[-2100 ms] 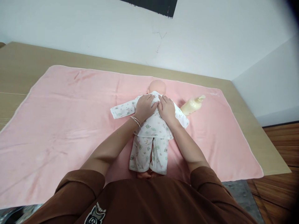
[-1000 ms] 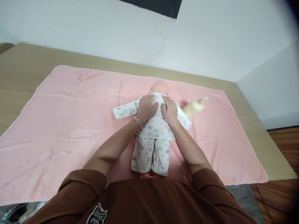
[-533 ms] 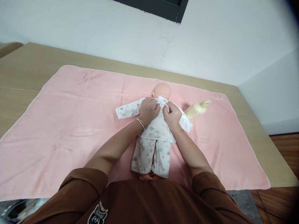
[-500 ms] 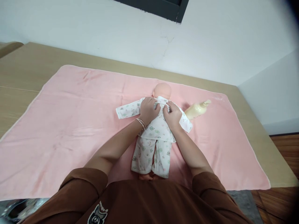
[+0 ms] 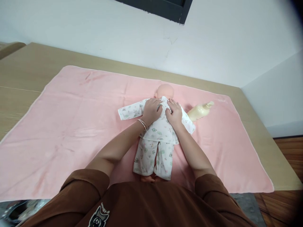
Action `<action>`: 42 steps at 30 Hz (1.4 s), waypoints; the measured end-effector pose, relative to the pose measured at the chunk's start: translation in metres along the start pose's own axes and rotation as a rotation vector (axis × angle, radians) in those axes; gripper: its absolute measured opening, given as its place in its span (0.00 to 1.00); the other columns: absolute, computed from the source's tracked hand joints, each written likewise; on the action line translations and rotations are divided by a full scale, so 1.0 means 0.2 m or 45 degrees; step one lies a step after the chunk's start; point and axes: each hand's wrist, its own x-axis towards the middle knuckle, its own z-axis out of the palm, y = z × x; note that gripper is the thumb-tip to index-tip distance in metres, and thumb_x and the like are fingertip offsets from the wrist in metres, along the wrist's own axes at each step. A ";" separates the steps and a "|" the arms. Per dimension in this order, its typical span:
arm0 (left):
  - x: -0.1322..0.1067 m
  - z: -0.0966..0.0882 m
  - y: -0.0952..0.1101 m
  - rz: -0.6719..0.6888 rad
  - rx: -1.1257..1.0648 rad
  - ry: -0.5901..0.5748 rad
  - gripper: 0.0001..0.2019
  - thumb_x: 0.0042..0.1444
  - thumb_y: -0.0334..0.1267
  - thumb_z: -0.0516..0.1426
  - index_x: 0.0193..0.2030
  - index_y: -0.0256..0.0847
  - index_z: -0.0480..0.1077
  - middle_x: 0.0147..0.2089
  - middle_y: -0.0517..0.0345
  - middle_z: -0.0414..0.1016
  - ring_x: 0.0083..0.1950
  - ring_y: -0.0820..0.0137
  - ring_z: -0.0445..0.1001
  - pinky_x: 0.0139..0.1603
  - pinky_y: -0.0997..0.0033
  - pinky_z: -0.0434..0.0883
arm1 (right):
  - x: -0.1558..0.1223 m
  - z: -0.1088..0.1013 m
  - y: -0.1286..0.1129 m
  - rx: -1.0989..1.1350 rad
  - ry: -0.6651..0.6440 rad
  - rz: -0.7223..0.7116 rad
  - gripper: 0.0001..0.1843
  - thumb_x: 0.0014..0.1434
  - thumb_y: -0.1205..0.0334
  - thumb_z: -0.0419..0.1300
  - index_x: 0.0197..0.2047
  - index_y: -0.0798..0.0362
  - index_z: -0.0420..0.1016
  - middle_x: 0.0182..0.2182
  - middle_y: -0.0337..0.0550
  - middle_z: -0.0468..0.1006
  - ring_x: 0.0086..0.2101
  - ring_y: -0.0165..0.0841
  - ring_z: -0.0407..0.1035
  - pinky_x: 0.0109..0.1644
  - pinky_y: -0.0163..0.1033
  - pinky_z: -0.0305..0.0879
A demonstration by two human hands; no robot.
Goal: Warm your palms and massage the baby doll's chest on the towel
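Observation:
A bald baby doll (image 5: 165,90) lies lengthwise in front of me, its face out of sight. It wears a white printed shirt (image 5: 159,130) and matching trousers (image 5: 164,159); its bare feet show partly below. My left hand (image 5: 151,111) rests on the shirt's upper left part, fingers extended by the collar and thumb apart. On the upper right part lies my right hand (image 5: 174,114), its fingers spread flat over the cloth. Between the two hands the shirt has small creases. Both sleeves stretch out sideways.
A pink blanket (image 5: 90,94) under the doll covers much of the wooden table (image 5: 255,126). Close to the right sleeve lies a pale yellow bottle (image 5: 200,112), possibly a pump bottle. The white wall (image 5: 132,37) rises behind the table's far edge.
My right hand's fingers have gone from bent at the shirt's collar fold to spread flat. The fold below the neck has flattened, and the collar sits slightly higher.

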 end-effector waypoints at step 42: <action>0.00 0.02 0.00 -0.210 0.015 0.065 0.17 0.56 0.34 0.51 0.51 0.37 0.72 0.52 0.47 0.77 0.56 0.58 0.73 0.61 0.54 0.67 | 0.01 -0.01 -0.01 0.011 0.042 0.060 0.22 0.63 0.63 0.48 0.56 0.52 0.73 0.56 0.48 0.74 0.58 0.43 0.65 0.65 0.55 0.57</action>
